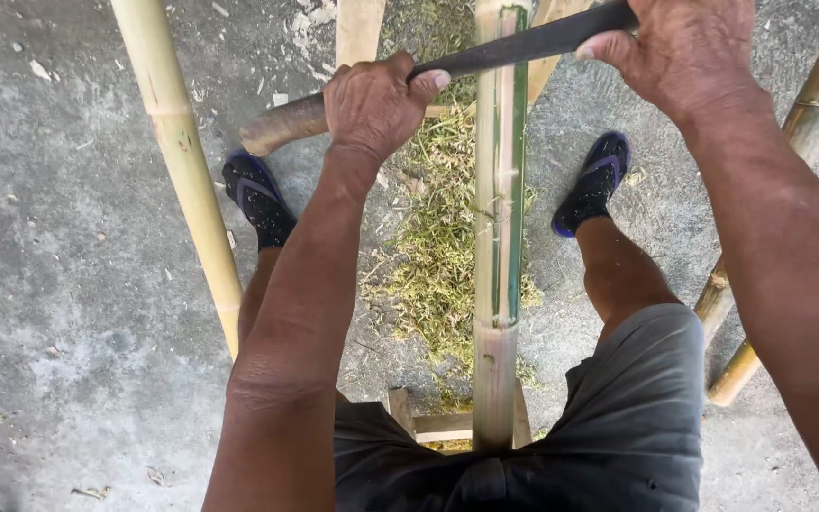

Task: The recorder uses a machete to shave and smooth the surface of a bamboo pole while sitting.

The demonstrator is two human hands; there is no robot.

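left hand (372, 104) fingers wrapped around the wooden handle (282, 126) end of a long dark blade (514, 47). right hand (684, 52) fingers curled over the blade's far end. blade lies crosswise on a bamboo pole (497, 246), which runs up the middle between the person's legs; part of its green skin is shaved off, pale wood showing. near end of the pole rests on a small wooden stand (428, 422) at the lap. surroundings: heap of green-yellow shavings (433, 246) on the concrete floor (68, 284), just left of the pole. one loose bamboo pole (182, 161) to the left, at least two more poles (812, 123) at the right edge. two feet in dark sandals (256, 194), one each side.
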